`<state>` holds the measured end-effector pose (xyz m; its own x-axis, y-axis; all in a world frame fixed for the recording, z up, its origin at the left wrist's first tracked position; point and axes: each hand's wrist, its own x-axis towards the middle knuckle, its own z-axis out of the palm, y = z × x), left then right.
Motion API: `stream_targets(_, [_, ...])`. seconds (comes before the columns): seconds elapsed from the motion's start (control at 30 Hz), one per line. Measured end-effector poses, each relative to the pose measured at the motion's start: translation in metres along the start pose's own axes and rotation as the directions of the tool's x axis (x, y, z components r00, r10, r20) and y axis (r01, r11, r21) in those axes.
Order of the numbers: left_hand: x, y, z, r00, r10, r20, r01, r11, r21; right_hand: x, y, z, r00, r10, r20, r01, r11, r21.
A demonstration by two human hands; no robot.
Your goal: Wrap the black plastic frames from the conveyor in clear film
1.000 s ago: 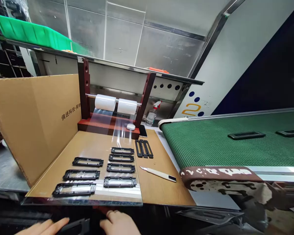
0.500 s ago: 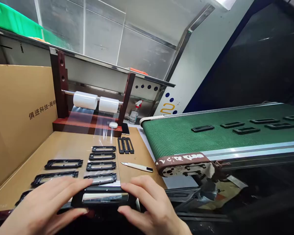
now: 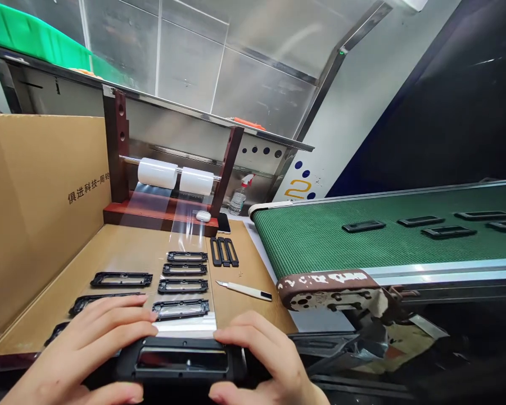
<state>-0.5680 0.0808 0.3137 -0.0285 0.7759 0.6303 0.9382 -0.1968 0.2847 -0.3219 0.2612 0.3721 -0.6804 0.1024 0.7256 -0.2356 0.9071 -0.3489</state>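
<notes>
My left hand (image 3: 90, 349) and my right hand (image 3: 263, 363) grip the two ends of a black rectangular plastic frame (image 3: 181, 361), held flat at the near edge of the work board (image 3: 122, 253). Several more black frames (image 3: 182, 286) lie in two rows on clear film (image 3: 185, 325) stretched over the board. Three frames (image 3: 224, 251) stand bunched together just right of the film. A white craft knife (image 3: 245, 290) lies on the board beyond my right hand.
A dark red stand holds two white film rolls (image 3: 175, 177) at the back. A cardboard wall (image 3: 37, 197) closes off the left. On the right, a green conveyor belt (image 3: 320, 242) carries several black frames (image 3: 363, 226). A spray bottle (image 3: 238, 198) stands behind.
My hands came up from below the board's edge with a black frame and now hold it flat at the near edge. More frames have appeared on the belt.
</notes>
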Motion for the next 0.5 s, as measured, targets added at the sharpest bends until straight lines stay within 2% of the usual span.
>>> stream_targets(0.07, [-0.004,-0.003,0.001,1.000,-0.004,0.021,0.003,0.999,0.042,0.001,0.002,0.003,1.000,-0.008,-0.001,0.008,1.000,0.016])
stream_targets(0.2, [-0.010,-0.005,0.007,0.995,-0.059,-0.076,0.064,0.995,0.070,0.001,0.007,0.009,1.000,-0.020,0.000,0.020,0.999,0.039])
stream_targets(0.33, [-0.016,-0.010,0.012,0.993,-0.059,-0.103,0.067,0.995,0.078,0.000,0.011,0.015,1.000,-0.020,-0.008,0.020,0.998,0.051])
stream_targets(0.43, [-0.024,-0.021,0.014,0.997,-0.038,-0.066,0.045,0.994,0.096,0.000,0.012,0.018,0.999,-0.035,-0.030,0.036,0.998,0.046])
stream_targets(0.5, [-0.031,-0.029,0.015,1.000,-0.002,0.009,0.001,0.992,0.127,0.000,0.013,0.020,0.998,-0.046,-0.039,0.047,0.998,0.038])
